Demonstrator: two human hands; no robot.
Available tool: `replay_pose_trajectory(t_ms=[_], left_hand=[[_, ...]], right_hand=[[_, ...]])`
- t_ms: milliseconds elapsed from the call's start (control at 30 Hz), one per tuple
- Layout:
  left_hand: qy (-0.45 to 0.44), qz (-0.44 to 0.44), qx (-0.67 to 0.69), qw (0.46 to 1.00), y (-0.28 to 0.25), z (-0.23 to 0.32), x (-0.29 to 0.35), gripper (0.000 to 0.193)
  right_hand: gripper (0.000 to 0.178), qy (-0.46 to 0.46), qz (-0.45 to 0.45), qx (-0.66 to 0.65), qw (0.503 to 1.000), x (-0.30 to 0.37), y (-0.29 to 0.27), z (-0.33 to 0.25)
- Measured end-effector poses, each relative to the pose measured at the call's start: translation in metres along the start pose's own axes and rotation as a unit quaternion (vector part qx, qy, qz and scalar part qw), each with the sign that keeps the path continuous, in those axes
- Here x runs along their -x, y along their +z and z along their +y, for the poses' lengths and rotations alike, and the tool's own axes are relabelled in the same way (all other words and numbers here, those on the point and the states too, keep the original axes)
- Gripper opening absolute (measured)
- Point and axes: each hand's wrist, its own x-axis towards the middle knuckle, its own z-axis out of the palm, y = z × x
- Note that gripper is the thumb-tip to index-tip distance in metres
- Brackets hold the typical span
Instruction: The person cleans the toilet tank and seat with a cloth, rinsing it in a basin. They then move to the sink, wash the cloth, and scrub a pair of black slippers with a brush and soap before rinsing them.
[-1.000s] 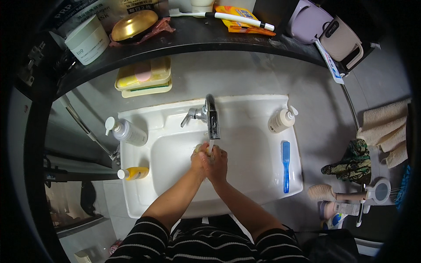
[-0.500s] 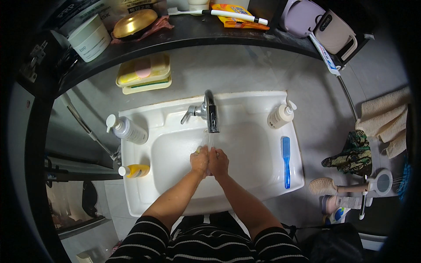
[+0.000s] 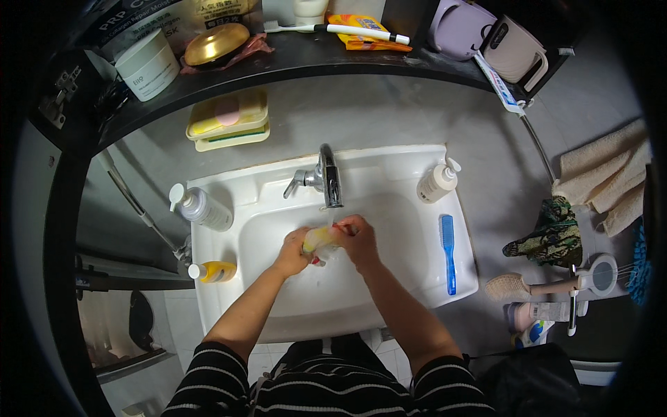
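Observation:
Both of my hands are over the white sink, just under the chrome faucet, with water running from its spout. Between them is a small, wet, light cloth with yellow and red patches, spread partly open; its exact kind is unclear. My left hand grips its left side. On the other side, my right hand pinches the upper right edge near a red part, beside the stream. The cloth's lower end hangs above the basin.
On the sink's left rim stand a clear pump bottle and a yellow bottle. A white pump bottle and a blue brush occupy the right rim. A dark shelf with toiletries spans the wall above.
My hands were pressed together under the water, mostly hiding the cloth. They have drawn apart, and the cloth now shows stretched between them.

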Motion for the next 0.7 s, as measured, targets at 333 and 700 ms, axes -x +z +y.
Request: replay_pose_trajectory(t_ms=[333, 700], left_hand=[[-0.327, 0.042, 0.798, 0.506, 0.045, -0.009, -0.002, 0.047], [-0.387, 0.084, 0.763, 0.511, 0.01, 0.081, -0.025, 0.052]], right_hand=[[0.033, -0.029, -0.227, 0.009, 0.973, 0.013, 0.014, -0.049], [0.063, 0.258, -0.016, -0.439, 0.861, 0.013, 0.002, 0.054]])
